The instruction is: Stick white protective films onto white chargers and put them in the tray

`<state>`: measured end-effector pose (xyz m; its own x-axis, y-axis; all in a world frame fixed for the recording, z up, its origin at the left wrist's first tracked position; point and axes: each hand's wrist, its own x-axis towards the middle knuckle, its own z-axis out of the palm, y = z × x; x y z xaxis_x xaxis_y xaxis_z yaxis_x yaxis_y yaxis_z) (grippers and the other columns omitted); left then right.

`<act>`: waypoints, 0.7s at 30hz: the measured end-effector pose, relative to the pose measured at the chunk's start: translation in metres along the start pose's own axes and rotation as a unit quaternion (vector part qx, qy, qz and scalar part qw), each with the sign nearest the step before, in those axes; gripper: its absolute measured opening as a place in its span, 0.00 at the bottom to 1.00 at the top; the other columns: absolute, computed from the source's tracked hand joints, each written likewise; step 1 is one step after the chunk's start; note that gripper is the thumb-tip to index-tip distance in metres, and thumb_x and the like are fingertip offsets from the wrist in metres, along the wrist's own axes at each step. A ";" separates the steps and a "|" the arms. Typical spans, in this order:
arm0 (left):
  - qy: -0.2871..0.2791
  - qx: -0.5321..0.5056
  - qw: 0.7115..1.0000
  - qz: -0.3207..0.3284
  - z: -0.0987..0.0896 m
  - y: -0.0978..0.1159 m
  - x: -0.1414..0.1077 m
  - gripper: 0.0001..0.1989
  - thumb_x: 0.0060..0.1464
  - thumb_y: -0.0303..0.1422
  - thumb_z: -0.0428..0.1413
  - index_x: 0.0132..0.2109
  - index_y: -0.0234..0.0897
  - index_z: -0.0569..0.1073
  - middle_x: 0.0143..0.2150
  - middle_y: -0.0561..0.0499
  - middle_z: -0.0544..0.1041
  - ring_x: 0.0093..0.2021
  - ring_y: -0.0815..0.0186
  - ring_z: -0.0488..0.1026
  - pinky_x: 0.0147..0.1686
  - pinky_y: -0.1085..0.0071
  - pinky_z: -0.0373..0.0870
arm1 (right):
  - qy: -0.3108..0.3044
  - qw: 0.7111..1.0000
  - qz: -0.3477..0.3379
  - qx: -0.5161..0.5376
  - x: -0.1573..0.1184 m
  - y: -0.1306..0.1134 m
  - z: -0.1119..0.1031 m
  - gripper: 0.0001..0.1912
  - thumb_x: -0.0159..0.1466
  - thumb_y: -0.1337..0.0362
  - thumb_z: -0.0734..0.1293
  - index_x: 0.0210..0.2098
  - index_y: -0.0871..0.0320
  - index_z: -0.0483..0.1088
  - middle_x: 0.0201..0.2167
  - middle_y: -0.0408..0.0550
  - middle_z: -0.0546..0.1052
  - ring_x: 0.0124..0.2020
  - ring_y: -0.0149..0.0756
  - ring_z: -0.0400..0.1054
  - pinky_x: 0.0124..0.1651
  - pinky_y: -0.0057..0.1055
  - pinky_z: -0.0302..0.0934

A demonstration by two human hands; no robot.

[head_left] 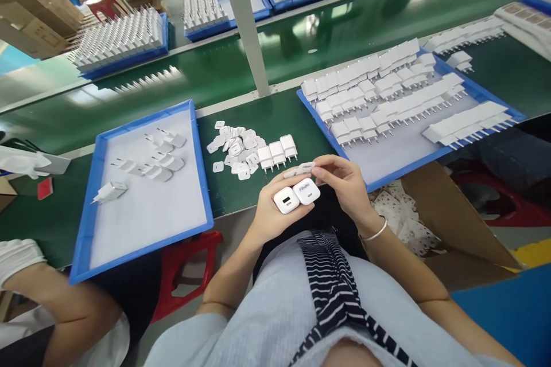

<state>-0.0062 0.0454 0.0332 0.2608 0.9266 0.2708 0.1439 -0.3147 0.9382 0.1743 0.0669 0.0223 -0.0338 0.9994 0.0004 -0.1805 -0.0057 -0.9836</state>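
Note:
My left hand (267,215) is closed around two white charger adapters held side by side. One adapter (286,200) faces up with a dark USB slot and a smaller slot below it; the other adapter (307,191) bears printed lettering and a single small slot. Just above them, a small white cap plate (306,168) sits at the left fingertips, and my right hand (342,183) pinches its right end. Beyond the left hand, a loose pile of white cap plates (236,148) lies on the green table, next to three white plug adapters (278,152) in a row.
At left, a blue-rimmed tray (202,183) carries several plug adapters. Another blue tray (413,169) at right has rows of them. A metal post (247,23) rises behind the table. A co-worker's arm (64,298) is at lower left, and an open cardboard box (456,218) at right.

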 end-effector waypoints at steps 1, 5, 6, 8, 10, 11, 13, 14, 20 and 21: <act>0.001 0.021 1.000 0.015 0.002 0.001 0.000 0.24 0.47 0.28 0.70 0.54 0.41 0.80 0.55 0.42 0.81 0.57 0.55 0.78 0.59 0.57 0.76 | 0.008 1.000 -0.009 -0.003 0.000 0.000 0.002 0.09 0.61 0.57 0.75 0.32 0.55 0.75 0.33 0.44 0.77 0.32 0.33 0.71 0.33 0.30 0.69; 0.017 0.075 0.995 0.062 0.009 0.002 -0.002 0.23 0.51 0.28 0.68 0.55 0.38 0.78 0.58 0.40 0.79 0.57 0.55 0.78 0.58 0.57 0.77 | 0.055 0.997 -0.036 -0.049 0.000 -0.016 0.000 0.11 0.64 0.54 0.73 0.34 0.53 0.72 0.30 0.43 0.77 0.30 0.33 0.72 0.32 0.30 0.70; 0.024 0.079 0.994 0.068 0.009 0.002 -0.002 0.22 0.52 0.28 0.67 0.55 0.38 0.78 0.59 0.39 0.79 0.58 0.55 0.78 0.59 0.57 0.77 | 0.069 0.995 -0.044 -0.062 -0.001 -0.022 -0.002 0.11 0.66 0.54 0.71 0.34 0.53 0.70 0.29 0.43 0.77 0.28 0.33 0.72 0.31 0.30 0.70; 0.035 0.087 0.993 0.075 0.010 0.000 -0.002 0.22 0.52 0.28 0.66 0.55 0.37 0.77 0.60 0.38 0.77 0.58 0.55 0.78 0.59 0.57 0.76 | 0.079 0.992 -0.052 -0.085 -0.005 -0.035 -0.006 0.11 0.67 0.54 0.70 0.35 0.53 0.69 0.27 0.42 0.77 0.25 0.31 0.71 0.29 0.29 0.68; 0.033 0.099 0.992 0.073 0.009 -0.002 -0.002 0.22 0.53 0.28 0.66 0.55 0.37 0.77 0.59 0.38 0.78 0.57 0.55 0.79 0.58 0.57 0.77 | 0.045 0.994 -0.032 -0.096 -0.012 -0.046 -0.009 0.09 0.68 0.55 0.70 0.38 0.54 0.70 0.26 0.42 0.77 0.24 0.30 0.70 0.26 0.28 0.67; 0.033 0.105 0.991 0.072 0.009 -0.002 -0.002 0.21 0.53 0.27 0.66 0.55 0.37 0.77 0.59 0.38 0.78 0.57 0.55 0.78 0.58 0.56 0.77 | 0.018 0.995 -0.013 -0.096 -0.015 -0.050 -0.009 0.09 0.67 0.56 0.70 0.40 0.54 0.71 0.26 0.42 0.77 0.23 0.30 0.69 0.26 0.28 0.67; 0.037 0.115 0.990 0.072 0.008 -0.004 -0.001 0.21 0.53 0.26 0.65 0.55 0.37 0.77 0.60 0.38 0.77 0.58 0.55 0.78 0.59 0.56 0.76 | -0.035 0.995 0.023 -0.087 -0.023 -0.054 -0.009 0.12 0.67 0.56 0.71 0.47 0.54 0.73 0.26 0.42 0.77 0.24 0.31 0.70 0.25 0.28 0.67; 0.040 0.117 0.990 0.073 0.008 -0.004 -0.001 0.21 0.53 0.26 0.64 0.56 0.36 0.77 0.60 0.38 0.77 0.59 0.55 0.77 0.59 0.57 0.76 | -0.054 0.994 0.036 -0.083 -0.026 -0.055 -0.007 0.13 0.67 0.57 0.70 0.50 0.54 0.74 0.26 0.42 0.77 0.24 0.31 0.70 0.26 0.28 0.68; 0.033 0.084 0.993 0.076 0.008 -0.005 0.002 0.23 0.53 0.31 0.67 0.56 0.35 0.76 0.62 0.36 0.75 0.60 0.54 0.76 0.59 0.59 0.76 | -0.117 0.988 0.061 -0.073 -0.037 -0.051 0.004 0.09 0.67 0.63 0.69 0.47 0.55 0.78 0.24 0.41 0.77 0.22 0.28 0.69 0.26 0.27 0.68; 0.029 0.080 0.993 0.077 0.008 -0.005 0.002 0.24 0.53 0.32 0.67 0.57 0.35 0.76 0.62 0.36 0.75 0.60 0.54 0.76 0.59 0.58 0.76 | -0.123 0.988 0.064 -0.073 -0.038 -0.050 0.005 0.09 0.67 0.63 0.69 0.47 0.54 0.78 0.24 0.41 0.77 0.20 0.27 0.68 0.25 0.26 0.67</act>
<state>0.0010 0.0475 0.0272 0.2372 0.8737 0.4248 0.2584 -0.4783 0.8393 0.1796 0.0292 0.0727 -0.2877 0.9526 -0.0991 -0.0161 -0.1083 -0.9940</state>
